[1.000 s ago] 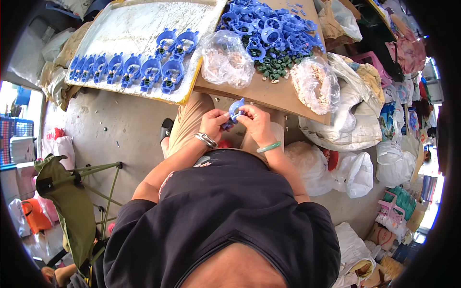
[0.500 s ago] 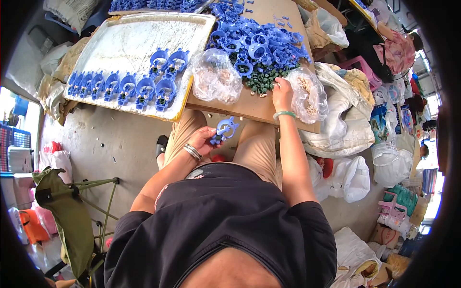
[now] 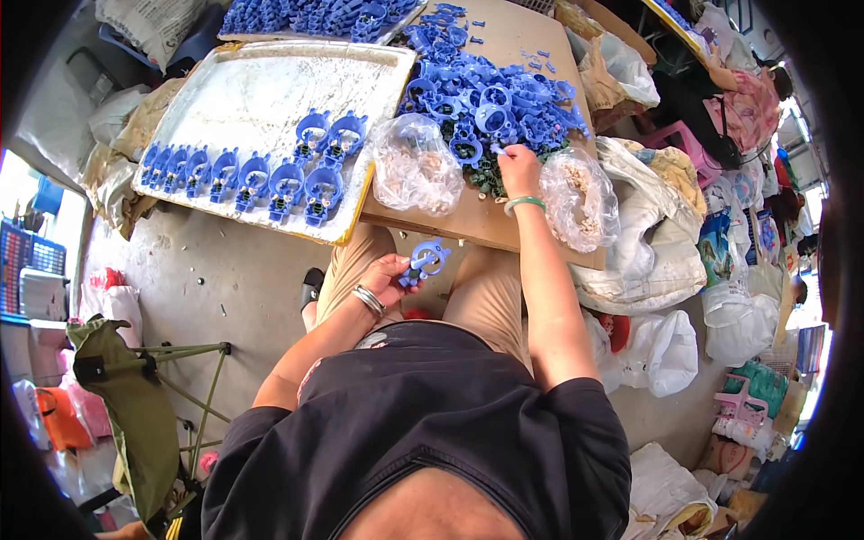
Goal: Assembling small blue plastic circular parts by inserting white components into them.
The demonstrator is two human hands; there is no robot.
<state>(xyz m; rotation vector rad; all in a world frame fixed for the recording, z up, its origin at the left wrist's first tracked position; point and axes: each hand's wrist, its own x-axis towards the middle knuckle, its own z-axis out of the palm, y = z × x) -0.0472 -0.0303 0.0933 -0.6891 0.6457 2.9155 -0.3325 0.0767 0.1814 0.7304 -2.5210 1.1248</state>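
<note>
My left hand [image 3: 389, 281] holds a blue plastic figure part [image 3: 429, 259] with a round open ring and small ears, above my lap. Over the table, my right hand [image 3: 519, 171] has its fingers pinched together at the edge of a heap of small dark green pieces [image 3: 486, 177]. A speck of pale blue shows at those fingertips, too small to name. Behind the green pieces lies a large heap of matching blue parts [image 3: 495, 103]. To the left, a white foam board [image 3: 270, 85] carries rows of blue figures [image 3: 286, 184] with dark green and pale pieces in them.
Clear plastic bags of small pale pieces [image 3: 416, 166] [image 3: 576, 202] flank the green heap on the brown tabletop [image 3: 432, 223]. Another board of blue parts [image 3: 315, 20] stands behind. White sacks [image 3: 643, 261] lie at right; a green folding chair [image 3: 126, 396] is at left.
My right hand has shifted slightly left and up, from the front of the green pieces to where they meet the blue heap. My left hand still holds the blue part. The view has shifted slightly.
</note>
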